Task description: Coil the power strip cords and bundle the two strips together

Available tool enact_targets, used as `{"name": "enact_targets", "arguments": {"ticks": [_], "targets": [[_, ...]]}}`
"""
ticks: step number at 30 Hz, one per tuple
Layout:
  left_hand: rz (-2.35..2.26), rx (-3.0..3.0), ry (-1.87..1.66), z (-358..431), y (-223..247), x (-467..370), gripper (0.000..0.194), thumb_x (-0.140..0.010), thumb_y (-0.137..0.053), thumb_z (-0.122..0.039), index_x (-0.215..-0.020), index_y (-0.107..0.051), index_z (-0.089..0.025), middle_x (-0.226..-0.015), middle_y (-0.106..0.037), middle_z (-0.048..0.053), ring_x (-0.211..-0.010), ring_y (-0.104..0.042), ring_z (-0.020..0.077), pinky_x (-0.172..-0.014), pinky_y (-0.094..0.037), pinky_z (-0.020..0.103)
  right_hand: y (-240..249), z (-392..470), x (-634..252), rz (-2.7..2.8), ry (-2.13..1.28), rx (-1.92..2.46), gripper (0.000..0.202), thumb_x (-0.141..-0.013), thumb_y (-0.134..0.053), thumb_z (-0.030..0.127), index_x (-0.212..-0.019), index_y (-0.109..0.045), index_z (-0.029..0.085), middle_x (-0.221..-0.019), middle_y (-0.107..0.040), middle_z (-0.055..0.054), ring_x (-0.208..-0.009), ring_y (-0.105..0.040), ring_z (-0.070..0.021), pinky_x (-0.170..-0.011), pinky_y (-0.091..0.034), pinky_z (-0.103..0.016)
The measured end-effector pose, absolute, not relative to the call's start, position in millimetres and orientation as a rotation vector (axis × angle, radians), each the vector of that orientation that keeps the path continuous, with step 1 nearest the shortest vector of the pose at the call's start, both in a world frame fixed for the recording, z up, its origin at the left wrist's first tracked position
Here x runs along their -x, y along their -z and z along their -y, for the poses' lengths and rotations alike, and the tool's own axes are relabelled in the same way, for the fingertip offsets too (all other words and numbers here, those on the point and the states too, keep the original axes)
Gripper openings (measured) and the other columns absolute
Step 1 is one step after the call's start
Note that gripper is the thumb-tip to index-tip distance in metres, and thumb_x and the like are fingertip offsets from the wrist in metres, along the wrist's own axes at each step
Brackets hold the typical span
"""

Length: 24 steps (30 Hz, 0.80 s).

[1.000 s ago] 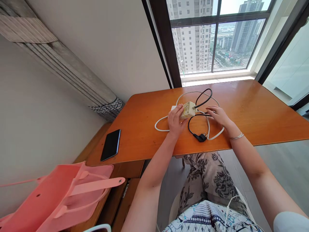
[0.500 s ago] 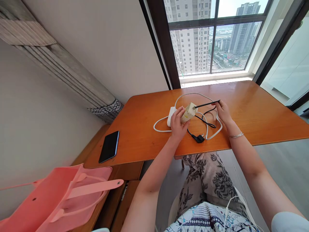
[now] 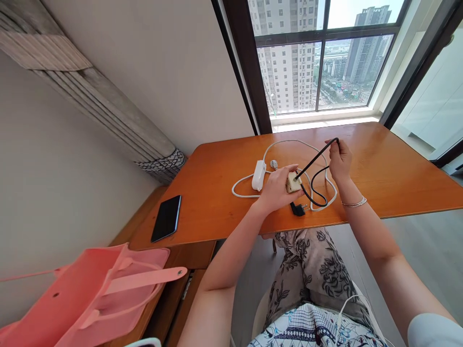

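My left hand (image 3: pixel 278 189) is wrapped round a cream-coloured power strip (image 3: pixel 293 183), seen mostly at its cord end, low over the table. From that end runs a black cord (image 3: pixel 314 160), which my right hand (image 3: pixel 340 158) pinches and holds up in a bend. The rest of the cord loops down between the hands, and its black plug (image 3: pixel 298 209) lies near the table's front edge. Left of my left hand a white adapter (image 3: pixel 259 175) rests on the wood, with a white cable (image 3: pixel 289 140) curving behind and around both hands. A round white plug (image 3: pixel 274 164) lies behind my left hand.
The brown wooden table (image 3: pixel 224 168) reaches back to the window. A dark phone (image 3: pixel 166 218) lies at its left front. Below it on the left stands an open pink bag (image 3: pixel 97 289) with straps. A patterned curtain (image 3: pixel 159 159) hangs at the left wall.
The power strip in my left hand has moved right and slightly down. My right hand has shifted a little right, and the cord now bends from its fingers. The round white plug has come into view.
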State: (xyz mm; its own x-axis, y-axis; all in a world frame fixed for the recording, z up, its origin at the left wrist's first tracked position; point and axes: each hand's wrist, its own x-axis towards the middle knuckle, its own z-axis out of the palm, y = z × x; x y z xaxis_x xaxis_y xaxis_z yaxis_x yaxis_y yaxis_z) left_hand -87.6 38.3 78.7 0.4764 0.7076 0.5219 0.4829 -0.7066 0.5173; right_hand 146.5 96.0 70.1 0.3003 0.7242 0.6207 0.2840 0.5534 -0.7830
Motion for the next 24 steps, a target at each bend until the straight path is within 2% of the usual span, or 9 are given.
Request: {"name": "enact_targets", "arguments": {"ticks": [4, 6, 7, 9, 12, 15, 19, 24], "targets": [[-0.639, -2.394, -0.85, -34, -121, 83, 0.04, -0.082, -0.067, -0.03, -0.122, -0.064, -0.021, -0.132, -0.066, 0.011, -0.127, -0.061, 0.0269, -0.11, -0.048, 0.041, -92, -87, -128, 1.285, -0.313, 0.958, 0.046, -0.097, -0.046, 0.062, -0.103, -0.072, 0.024, -0.097, -0.069, -0.006, -0.101, -0.065, -0.0224, -0.086, -0.054, -0.035], [-0.598, -2.327, -0.824, -31, -135, 81, 0.023, -0.088, -0.06, -0.032, -0.106, -0.068, -0.02, -0.124, -0.069, 0.01, -0.122, -0.063, 0.0256, -0.108, -0.048, 0.04, -100, -85, -124, 1.32, -0.316, 0.962, 0.045, -0.096, -0.048, 0.062, -0.104, -0.073, 0.025, -0.097, -0.07, -0.005, -0.101, -0.065, -0.0224, -0.086, -0.055, -0.035], [-0.607, -2.285, -0.813, -31, -140, 79, 0.02, -0.091, -0.057, -0.035, -0.098, -0.068, -0.02, -0.117, -0.071, 0.009, -0.116, -0.065, 0.025, -0.103, -0.05, 0.039, -103, -84, -122, 1.341, -0.323, 0.965, 0.045, -0.096, -0.05, 0.061, -0.105, -0.073, 0.024, -0.095, -0.07, -0.005, -0.099, -0.066, -0.0218, -0.086, -0.054, -0.035], [-0.619, -2.163, -0.776, -30, -143, 75, 0.028, -0.094, -0.053, -0.043, -0.085, -0.064, -0.019, -0.097, -0.071, 0.008, -0.096, -0.067, 0.0224, -0.09, -0.054, 0.037, -106, -83, -120, 1.392, -0.355, 0.972, 0.046, -0.095, -0.051, 0.06, -0.107, -0.074, 0.023, -0.087, -0.069, -0.004, -0.088, -0.065, -0.0198, -0.081, -0.054, -0.034], [-0.555, -1.879, -0.82, -31, -139, 70, 0.044, -0.093, -0.052, -0.061, -0.074, -0.052, -0.021, -0.068, -0.056, 0.001, -0.064, -0.057, 0.0159, -0.07, -0.053, 0.035, -105, -84, -117, 1.498, -0.458, 0.997, 0.047, -0.095, -0.051, 0.058, -0.11, -0.074, 0.02, -0.073, -0.064, -0.002, -0.071, -0.06, -0.0165, -0.07, -0.05, -0.032], [-0.549, -1.628, -1.023, -34, -138, 70, 0.052, -0.086, -0.059, -0.07, -0.071, -0.045, -0.022, -0.057, -0.041, -0.005, -0.051, -0.045, 0.0111, -0.067, -0.054, 0.034, -96, -83, -114, 1.608, -0.583, 1.051, 0.041, -0.093, -0.056, 0.048, -0.116, -0.072, 0.018, -0.069, -0.061, 0.001, -0.065, -0.057, -0.014, -0.067, -0.047, -0.03], [-0.527, -1.289, -1.398, -40, -148, 80, 0.048, -0.09, -0.06, -0.061, -0.07, -0.045, -0.021, -0.056, -0.043, -0.006, -0.046, -0.045, 0.0077, -0.067, -0.055, 0.028, -80, -73, -113, 1.607, -0.846, 1.122, 0.032, -0.085, -0.061, 0.035, -0.11, -0.068, 0.016, -0.071, -0.059, 0.003, -0.063, -0.06, -0.0124, -0.069, -0.047, -0.03], [-0.523, -1.039, -1.547, -47, -154, 92, 0.045, -0.097, -0.057, -0.05, -0.067, -0.043, -0.019, -0.064, -0.059, -0.003, -0.045, -0.053, 0.0063, -0.062, -0.054, 0.023, -71, -51, -112, 1.309, -1.278, 0.968, 0.036, -0.077, -0.069, 0.04, -0.105, -0.062, 0.019, -0.072, -0.055, 0.005, -0.07, -0.065, -0.0127, -0.075, -0.053, -0.031]]}}
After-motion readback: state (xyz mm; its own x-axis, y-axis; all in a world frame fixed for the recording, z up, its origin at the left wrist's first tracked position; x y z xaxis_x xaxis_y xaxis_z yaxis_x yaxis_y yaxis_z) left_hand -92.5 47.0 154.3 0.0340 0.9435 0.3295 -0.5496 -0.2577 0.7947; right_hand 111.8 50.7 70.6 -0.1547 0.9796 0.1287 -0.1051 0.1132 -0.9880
